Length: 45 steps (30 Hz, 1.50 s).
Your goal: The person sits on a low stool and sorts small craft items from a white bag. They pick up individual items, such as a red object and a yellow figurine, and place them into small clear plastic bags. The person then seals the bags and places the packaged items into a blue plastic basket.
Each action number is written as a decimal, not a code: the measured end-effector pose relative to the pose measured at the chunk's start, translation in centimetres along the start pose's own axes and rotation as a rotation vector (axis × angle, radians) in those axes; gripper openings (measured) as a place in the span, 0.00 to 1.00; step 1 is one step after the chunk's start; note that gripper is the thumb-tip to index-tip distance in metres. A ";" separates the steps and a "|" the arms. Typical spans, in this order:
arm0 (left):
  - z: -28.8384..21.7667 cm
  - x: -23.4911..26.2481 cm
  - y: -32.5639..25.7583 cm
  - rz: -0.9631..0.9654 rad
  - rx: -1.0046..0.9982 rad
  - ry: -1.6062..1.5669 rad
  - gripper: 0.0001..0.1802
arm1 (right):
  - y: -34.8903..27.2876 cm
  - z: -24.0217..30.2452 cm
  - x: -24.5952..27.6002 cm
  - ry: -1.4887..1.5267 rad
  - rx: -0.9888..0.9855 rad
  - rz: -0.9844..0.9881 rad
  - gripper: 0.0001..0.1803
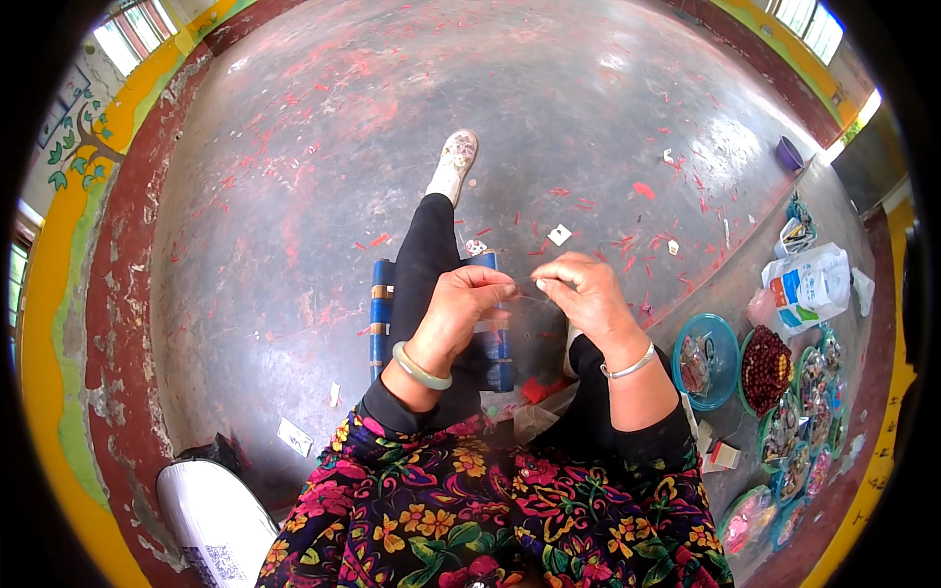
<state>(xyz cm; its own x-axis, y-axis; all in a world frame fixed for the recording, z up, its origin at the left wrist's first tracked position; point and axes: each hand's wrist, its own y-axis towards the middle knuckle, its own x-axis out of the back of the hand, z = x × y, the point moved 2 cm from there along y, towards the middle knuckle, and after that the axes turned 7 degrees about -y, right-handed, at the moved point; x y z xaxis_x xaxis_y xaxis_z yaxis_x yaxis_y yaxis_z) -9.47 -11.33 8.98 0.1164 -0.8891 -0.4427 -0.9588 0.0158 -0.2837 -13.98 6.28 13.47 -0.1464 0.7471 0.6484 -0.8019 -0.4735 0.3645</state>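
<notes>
My left hand (463,306) and my right hand (591,299) are raised over my lap, a small gap between them. Each one pinches thumb against forefinger on a thin thread (530,295), which is barely visible where it spans the gap and loops a little below. Whether anything is strung on it is too small to tell. A pale bangle (421,367) circles my left wrist, and a silver bangle (628,362) my right. Below the hands stands a blue frame with tan bands (500,363), partly hidden behind my left leg and forearm.
To the right, a teal basin (706,328) holds small packets, beside dark red beads (766,369) and several bowls of small items (781,431). Behind them lies a white plastic bag (816,284). A white sack (211,519) is at lower left. Red scraps litter the floor (323,225).
</notes>
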 end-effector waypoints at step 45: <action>2.8 -2.3 -0.9 0.103 -0.505 0.646 0.11 | -0.2 1.6 -1.0 -0.141 -0.431 0.767 0.11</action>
<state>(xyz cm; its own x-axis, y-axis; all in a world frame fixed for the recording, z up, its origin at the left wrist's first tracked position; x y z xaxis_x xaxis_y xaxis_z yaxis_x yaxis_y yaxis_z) -8.17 -8.03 7.87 -0.0023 -0.9846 0.1747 -0.9754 0.0406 0.2165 -12.72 4.92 13.81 -0.6825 0.2189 0.6974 -0.6652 -0.5815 -0.4684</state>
